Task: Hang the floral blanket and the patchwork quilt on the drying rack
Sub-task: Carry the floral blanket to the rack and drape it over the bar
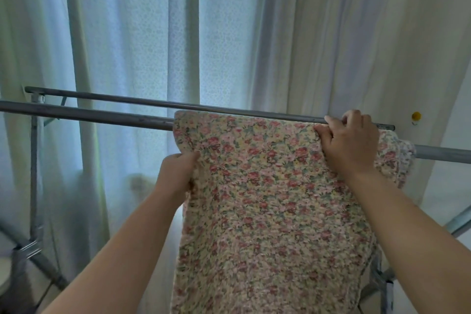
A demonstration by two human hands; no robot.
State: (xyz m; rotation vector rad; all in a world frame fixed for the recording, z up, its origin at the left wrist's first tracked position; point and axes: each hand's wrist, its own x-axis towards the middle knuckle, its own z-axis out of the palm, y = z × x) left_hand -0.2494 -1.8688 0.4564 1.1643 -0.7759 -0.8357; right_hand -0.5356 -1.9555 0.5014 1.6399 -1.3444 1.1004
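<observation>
Blanket (267, 199) hangs over the near bar (89, 115) of the rack (34, 186), its flowered cloth falling down between the two forearms and out past the bottom of the view.

The left hand (177, 172) grips the blanket's left edge a little below the bar, thumb on the front and fingers tucked behind the cloth. Up and to the right of it, the right hand (350, 143) sits at the top fold, where the blanket crosses the bar. Its fingers are curled over the fold and its thumb presses the front, so it too holds the cloth.

Just right of that hand, a paler bunch of cloth lies over the same bar; whether it is the blanket's other side cannot be told. The far bar (127, 99) runs just behind the right hand's fingertips. Beyond both hands hang pale curtains (127, 33). Well right of the right hand, a yellow disc (416, 116) sits on the wall.
</observation>
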